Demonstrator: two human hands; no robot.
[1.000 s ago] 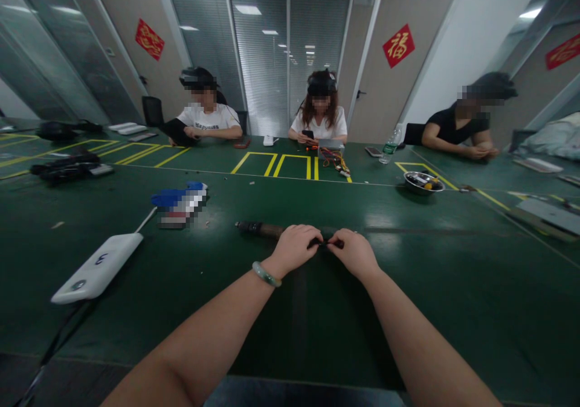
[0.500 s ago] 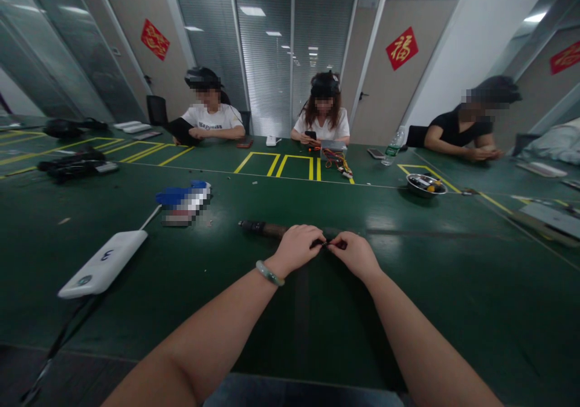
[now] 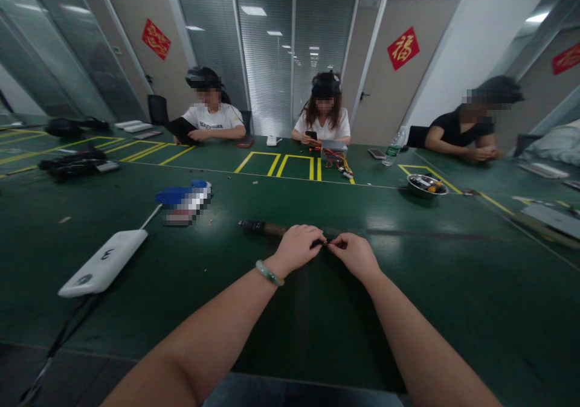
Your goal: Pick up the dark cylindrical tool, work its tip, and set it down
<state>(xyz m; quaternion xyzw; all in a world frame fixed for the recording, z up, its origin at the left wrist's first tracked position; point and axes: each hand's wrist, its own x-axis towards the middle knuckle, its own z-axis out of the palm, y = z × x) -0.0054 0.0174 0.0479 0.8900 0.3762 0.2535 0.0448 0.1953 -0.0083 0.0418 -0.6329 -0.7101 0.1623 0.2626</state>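
My left hand [image 3: 296,251] and my right hand [image 3: 356,256] meet low in the middle of the view, fingertips pinching a small dark wire piece [image 3: 327,244] between them. It is too small to make out in detail. Just behind my left hand lies a dark cylindrical object with a brown section [image 3: 263,229], its far end pointing left and its other end hidden behind my hands. A pale green bangle [image 3: 269,273] circles my left wrist.
The green workbench [image 3: 408,310] has yellow tape outlines. On it are a white flat device with a cord [image 3: 103,262], a pixelated blue-and-white item [image 3: 183,201], a steel bowl of small parts [image 3: 426,185], loose wires [image 3: 336,162] and a water bottle [image 3: 394,146]. Several people sit across the bench.
My fingertips have drawn closer together on the small dark piece, which shows less than before. The whole view has drifted slightly.
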